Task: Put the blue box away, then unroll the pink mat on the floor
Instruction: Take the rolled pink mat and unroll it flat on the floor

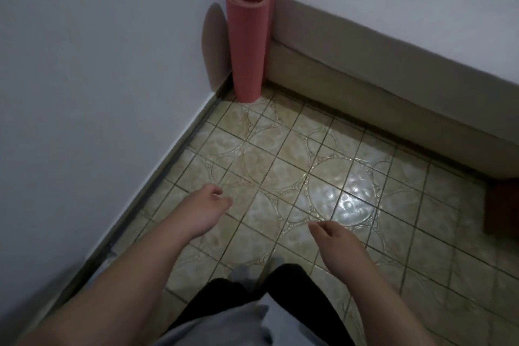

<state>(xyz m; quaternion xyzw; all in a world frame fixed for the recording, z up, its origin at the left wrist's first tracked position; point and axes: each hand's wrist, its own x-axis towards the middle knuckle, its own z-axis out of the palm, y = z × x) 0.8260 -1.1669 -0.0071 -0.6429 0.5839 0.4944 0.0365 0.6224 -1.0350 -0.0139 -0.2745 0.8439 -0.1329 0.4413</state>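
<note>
The pink mat stands rolled up and upright on the tiled floor, in the corner between the white wall and the bed. My left hand hangs low over the tiles, well short of the mat, fingers loosely curled and holding nothing. My right hand is lower and to the right, also empty with fingers loosely bent. No blue box is in view.
A bed with a pale mattress and beige base fills the upper right. The white wall runs along the left. A dark red-brown object sits by the bed's near corner. Patterned tiled floor lies between wall and bed.
</note>
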